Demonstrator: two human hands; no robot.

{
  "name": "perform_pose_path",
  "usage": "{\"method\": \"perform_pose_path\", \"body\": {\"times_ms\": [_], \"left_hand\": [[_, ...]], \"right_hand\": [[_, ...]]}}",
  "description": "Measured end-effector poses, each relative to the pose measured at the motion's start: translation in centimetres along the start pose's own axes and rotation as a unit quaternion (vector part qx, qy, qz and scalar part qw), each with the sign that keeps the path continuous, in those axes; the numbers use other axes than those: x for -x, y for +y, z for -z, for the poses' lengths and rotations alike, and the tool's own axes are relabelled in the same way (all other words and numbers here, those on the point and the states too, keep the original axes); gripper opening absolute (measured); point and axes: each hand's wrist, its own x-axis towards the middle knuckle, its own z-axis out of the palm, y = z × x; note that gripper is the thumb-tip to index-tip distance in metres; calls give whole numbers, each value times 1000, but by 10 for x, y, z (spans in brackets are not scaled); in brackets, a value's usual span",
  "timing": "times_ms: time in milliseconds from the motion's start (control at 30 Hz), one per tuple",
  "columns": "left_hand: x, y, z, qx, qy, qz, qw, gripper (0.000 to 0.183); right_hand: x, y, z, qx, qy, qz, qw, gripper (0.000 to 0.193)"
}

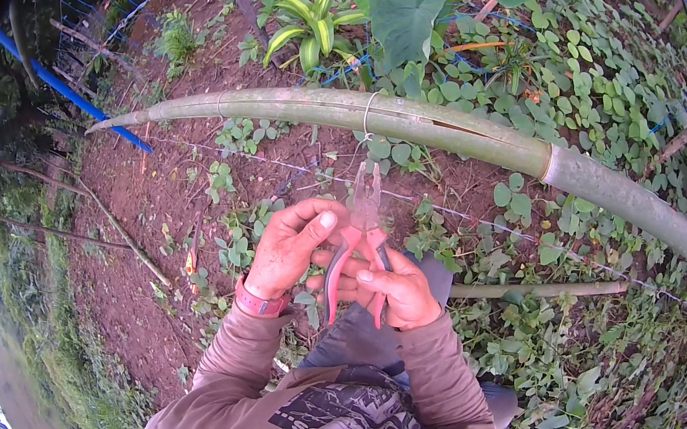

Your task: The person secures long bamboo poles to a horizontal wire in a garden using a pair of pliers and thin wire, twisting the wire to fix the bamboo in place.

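Observation:
Pliers with red and dark handles (pixel 335 278) point away from me, their metal jaws parted a little. My right hand (pixel 399 291) grips them by the handles. Close to their pivot is my left hand (pixel 292 241), thumb and fingertips drawn together; whatever it may pinch is too small to make out. A red band circles the left wrist. Beyond the jaws a long green bamboo pole (pixel 314 108) crosses from left to right, split along part of its length. A loop of wire (pixel 367 113) wraps the pole, its twisted end hanging just above the plier tips.
A strand of barbed wire (pixel 465 217) runs below the pole. Another bamboo piece (pixel 542 290) lies at the right among low leafy plants. A blue pole (pixel 73 92) slants at the left. A striped-leaf plant (pixel 311 30) grows beyond the pole, over reddish soil.

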Motion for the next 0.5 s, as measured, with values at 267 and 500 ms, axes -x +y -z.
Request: {"method": "perform_pose_path", "body": {"times_ms": [267,500], "left_hand": [[-30,48,1,19,-123,102,987,52],[-40,42,-6,115,-190,129,966,45]], "right_hand": [[-28,6,16,-106,-145,-32,983,63],[-27,28,36,-29,-53,28,998,57]]}}
